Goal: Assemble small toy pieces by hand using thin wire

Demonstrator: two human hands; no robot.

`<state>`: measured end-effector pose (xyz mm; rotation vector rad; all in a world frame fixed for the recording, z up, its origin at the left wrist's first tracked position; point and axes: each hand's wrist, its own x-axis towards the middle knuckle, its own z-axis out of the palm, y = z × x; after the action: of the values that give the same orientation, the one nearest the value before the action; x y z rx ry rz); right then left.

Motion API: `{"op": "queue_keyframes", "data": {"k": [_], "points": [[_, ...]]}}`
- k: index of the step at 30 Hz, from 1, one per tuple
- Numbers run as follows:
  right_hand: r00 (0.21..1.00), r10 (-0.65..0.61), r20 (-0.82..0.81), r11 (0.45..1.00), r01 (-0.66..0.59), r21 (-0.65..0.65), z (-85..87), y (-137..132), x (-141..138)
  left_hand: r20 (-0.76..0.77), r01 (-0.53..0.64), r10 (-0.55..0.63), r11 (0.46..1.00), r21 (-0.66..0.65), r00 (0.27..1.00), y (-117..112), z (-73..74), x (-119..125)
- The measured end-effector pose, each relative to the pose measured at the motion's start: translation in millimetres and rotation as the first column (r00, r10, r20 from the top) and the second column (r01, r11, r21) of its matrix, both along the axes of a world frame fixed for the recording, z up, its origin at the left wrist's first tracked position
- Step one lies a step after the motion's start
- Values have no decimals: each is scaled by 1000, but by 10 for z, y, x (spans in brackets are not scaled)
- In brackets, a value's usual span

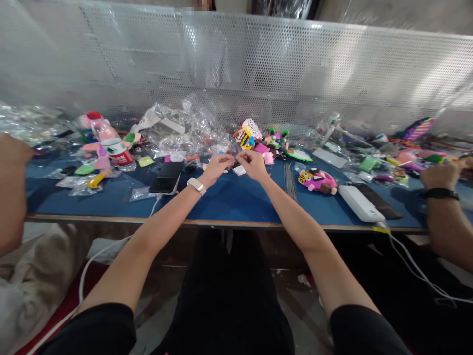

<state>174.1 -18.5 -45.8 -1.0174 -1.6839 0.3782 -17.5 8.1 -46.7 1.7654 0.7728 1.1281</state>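
Both my hands are stretched out over the blue table and meet near its far middle. My left hand, with a white band on the wrist, has its fingers pinched together. My right hand is pinched too, fingertips almost touching the left ones. Something very small sits between them; I cannot make it out. A small white piece lies on the table just below the fingertips. A black phone lies left of my left hand.
Crumpled clear plastic bags and colourful small toys crowd the far edge by a perforated metal screen. A pink tiger toy, a white power bank and a drink bottle lie about. Other people's arms reach in at both sides.
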Motion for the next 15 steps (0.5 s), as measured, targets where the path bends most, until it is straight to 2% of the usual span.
{"op": "queue_keyframes", "data": {"k": [1,3,5,7,10,13,15], "points": [[1000,-24,-4,1000,24,-7,-13,11,-7,-56,-80,89,984,158,994,-14,11,-8],[998,-61,-6,998,61,-18,-38,33,-16,-141,-168,254,879,446,957,-49,26,-21],[997,-77,-11,997,76,-31,-55,50,-21,-204,-182,375,770,611,904,-92,33,-24],[996,-83,-13,995,82,-48,-62,60,-28,-259,-171,456,709,685,852,-138,34,-19],[996,-85,-1,994,85,-70,-54,59,-39,-301,-155,524,659,736,797,-200,39,-7],[997,-75,9,996,75,-51,-32,35,-36,-305,-142,522,653,744,797,-227,55,-6],[998,-60,21,998,60,-24,-17,7,-27,-274,-165,492,677,717,826,-208,65,-7]]}}
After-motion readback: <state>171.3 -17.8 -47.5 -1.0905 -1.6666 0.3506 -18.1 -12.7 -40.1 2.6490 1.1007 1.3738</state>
